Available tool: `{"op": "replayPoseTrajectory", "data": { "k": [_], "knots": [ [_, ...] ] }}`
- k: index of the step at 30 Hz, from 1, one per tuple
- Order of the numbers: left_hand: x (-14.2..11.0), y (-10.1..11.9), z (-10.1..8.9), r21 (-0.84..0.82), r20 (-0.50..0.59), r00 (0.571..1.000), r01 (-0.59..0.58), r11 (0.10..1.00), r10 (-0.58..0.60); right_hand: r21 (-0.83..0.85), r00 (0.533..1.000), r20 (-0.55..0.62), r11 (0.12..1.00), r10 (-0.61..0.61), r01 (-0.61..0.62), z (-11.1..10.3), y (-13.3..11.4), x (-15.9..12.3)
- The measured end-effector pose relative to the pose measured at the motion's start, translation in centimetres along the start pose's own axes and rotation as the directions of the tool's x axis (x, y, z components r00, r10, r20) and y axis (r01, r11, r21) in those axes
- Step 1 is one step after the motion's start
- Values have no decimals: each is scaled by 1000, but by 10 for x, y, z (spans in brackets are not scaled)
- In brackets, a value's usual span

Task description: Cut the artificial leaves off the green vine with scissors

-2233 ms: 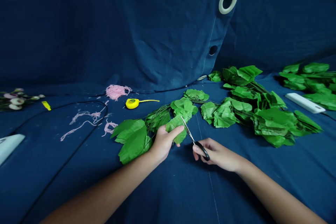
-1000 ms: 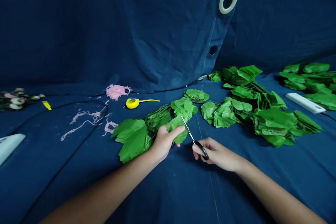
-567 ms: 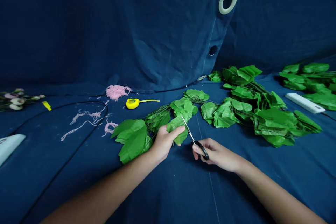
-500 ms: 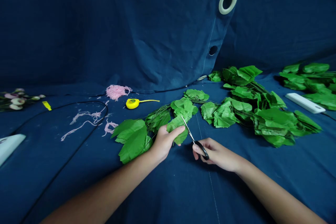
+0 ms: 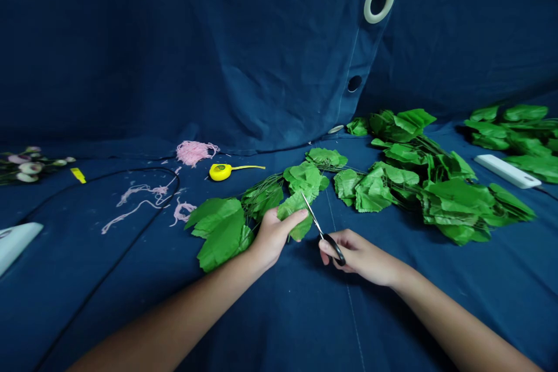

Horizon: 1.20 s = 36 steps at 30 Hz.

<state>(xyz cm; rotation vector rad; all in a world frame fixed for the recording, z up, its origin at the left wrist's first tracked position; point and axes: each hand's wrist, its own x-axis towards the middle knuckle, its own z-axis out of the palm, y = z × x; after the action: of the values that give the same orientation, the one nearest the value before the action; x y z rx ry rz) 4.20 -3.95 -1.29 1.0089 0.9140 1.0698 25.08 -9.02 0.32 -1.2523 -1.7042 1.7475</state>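
Green leaves [image 5: 264, 197] on dark-blue cloth [image 5: 300, 314], eyeleted blue curtain [image 5: 270, 70] behind

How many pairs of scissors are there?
1: the black-handled scissors in the right hand, pointing toward the green leaves held by the left hand. Others could be hidden under the leaf pile.

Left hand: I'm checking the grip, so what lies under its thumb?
Under the thumb of the left hand is a green artificial leaf. Whatever lies beneath that leaf, inside the grip, is covered and cannot be seen.
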Motion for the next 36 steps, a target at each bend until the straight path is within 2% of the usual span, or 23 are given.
{"op": "replayPoseTrajectory", "data": {
  "k": [36],
  "knots": [
    [1,-1,0,3,-10,1000,8,1000,-8,-22,1000,6,1000,1,-1,1,2,-1]
  ]
}}
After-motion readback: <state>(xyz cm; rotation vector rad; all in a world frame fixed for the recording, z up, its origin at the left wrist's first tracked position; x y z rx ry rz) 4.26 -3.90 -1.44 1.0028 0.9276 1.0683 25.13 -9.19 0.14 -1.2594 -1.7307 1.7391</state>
